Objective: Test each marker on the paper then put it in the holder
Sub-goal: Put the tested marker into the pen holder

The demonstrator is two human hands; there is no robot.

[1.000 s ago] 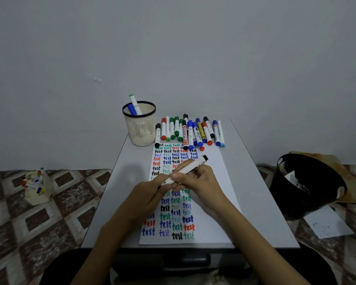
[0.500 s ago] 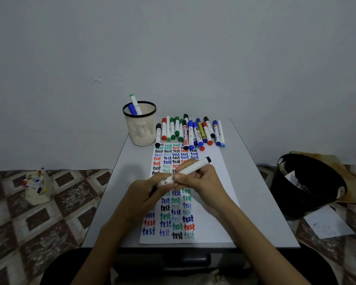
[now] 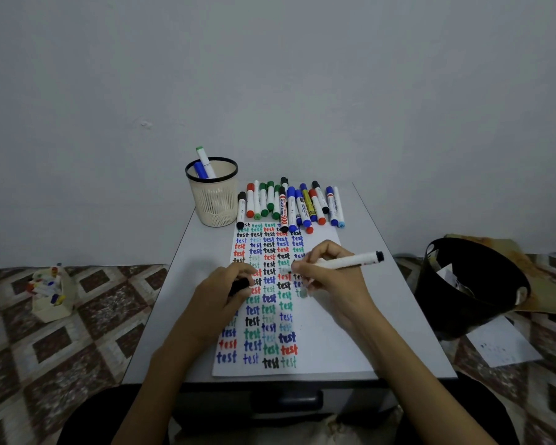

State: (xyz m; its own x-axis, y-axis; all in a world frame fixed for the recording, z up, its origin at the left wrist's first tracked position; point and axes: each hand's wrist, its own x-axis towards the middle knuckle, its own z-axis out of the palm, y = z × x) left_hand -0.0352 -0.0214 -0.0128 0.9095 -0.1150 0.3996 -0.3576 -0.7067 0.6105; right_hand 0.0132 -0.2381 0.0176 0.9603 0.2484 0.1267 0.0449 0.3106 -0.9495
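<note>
Marker [image 3: 347, 261], white barrel w/ black end: pinched near the tip by R hand [image 3: 331, 281], fingers curled round the barrel. Tip sits at the paper [image 3: 328, 342] mid-sheet, at the right of the "test" columns; contact can't be confirmed. Barrel slants toward the tabletop [image 3: 180, 309] right edge.

Black cap [image 3: 239, 285]: gripped in L hand [image 3: 225, 293], fingers curled, over the paper's left side.

Paper: tabletop centre, reaching the near edge.

Mesh holder [image 3: 213, 203]: far-left corner, 2 markers [image 3: 204, 162] inside.

Marker row [image 3: 289, 203]: along the far edge, beside the holder.

Floor: black bin [image 3: 463, 293] at right, marker box [image 3: 50, 297] at left.
</note>
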